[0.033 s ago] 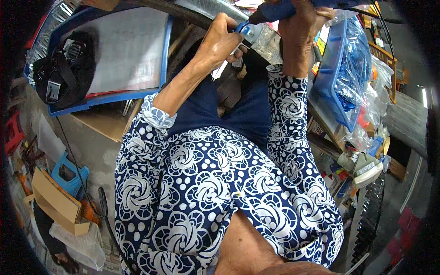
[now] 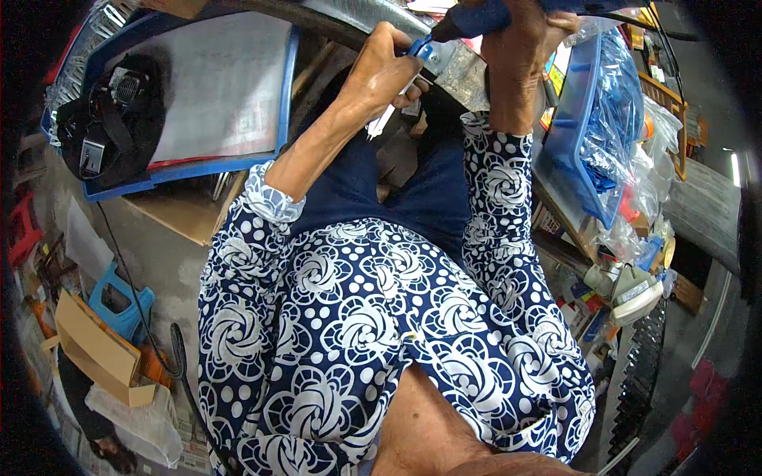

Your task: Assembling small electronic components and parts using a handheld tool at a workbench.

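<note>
At the top middle, my left hand (image 2: pixel 385 70) is closed around a white strip-like part (image 2: pixel 384 120) with a small blue piece (image 2: pixel 421 49) at its upper end. The strip's lower end sticks out below the fingers, and the palm hides the rest. My right hand (image 2: pixel 520 59) grips a blue corded power tool (image 2: pixel 480 20), which looks like an electric screwdriver. Its dark nose points left, with the tip at the blue piece beside my left fingers. The picture's upper edge cuts off part of the tool and hand. Under both hands lies a worn metal work surface (image 2: pixel 464 75).
A blue-rimmed tray (image 2: pixel 290 87) at left carries a white sheet (image 2: pixel 230 87) and a black strapped device (image 2: pixel 111 119). To the right, a blue bin (image 2: pixel 567 131) stands beside blue parts in clear plastic (image 2: pixel 611 119). An open cardboard box (image 2: pixel 99 345) and blue stool (image 2: pixel 123 305) are lower left.
</note>
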Demonstrator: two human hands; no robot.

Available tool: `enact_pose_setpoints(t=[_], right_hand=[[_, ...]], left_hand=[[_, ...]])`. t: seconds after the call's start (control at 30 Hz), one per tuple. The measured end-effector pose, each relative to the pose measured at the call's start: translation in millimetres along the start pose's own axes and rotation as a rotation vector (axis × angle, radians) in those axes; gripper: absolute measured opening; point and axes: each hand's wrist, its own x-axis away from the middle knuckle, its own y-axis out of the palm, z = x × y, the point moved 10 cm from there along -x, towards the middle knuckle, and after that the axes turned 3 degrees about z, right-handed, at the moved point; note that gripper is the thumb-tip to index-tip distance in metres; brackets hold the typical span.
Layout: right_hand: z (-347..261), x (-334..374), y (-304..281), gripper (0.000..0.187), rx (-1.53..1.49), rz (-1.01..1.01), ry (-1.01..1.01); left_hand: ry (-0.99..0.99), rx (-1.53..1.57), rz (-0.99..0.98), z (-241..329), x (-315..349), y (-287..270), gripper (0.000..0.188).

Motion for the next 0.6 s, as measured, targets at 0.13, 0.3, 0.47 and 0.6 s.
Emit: enact_pose_setpoints(t=[0.13, 0.3, 0.47, 0.6], right_hand=[[2.2, 5.9, -2.2, 0.021, 0.109, 0.025, -0.047], [-0.1, 9.1, -7.6, 0.017, 0.208, 0.056, -0.069], [12.4, 8.0, 4.3, 0.017, 0.058, 0.024, 0.029], [-15.5, 4.7, 7.5, 0.019, 0.016, -0.028, -0.021]], left_hand=[[0.003, 0.014, 0.026, -4.0, -0.1, -2.3, 0.025], [0.005, -0.002, 0.025, -8.7, -0.7, 0.9, 0.025], [0.003, -0.007, 0.057, -8.5, -1.4, -10.2, 0.027], [0.011, 0.028, 0.076, 0.4, 2.1, -17.4, 0.029]])
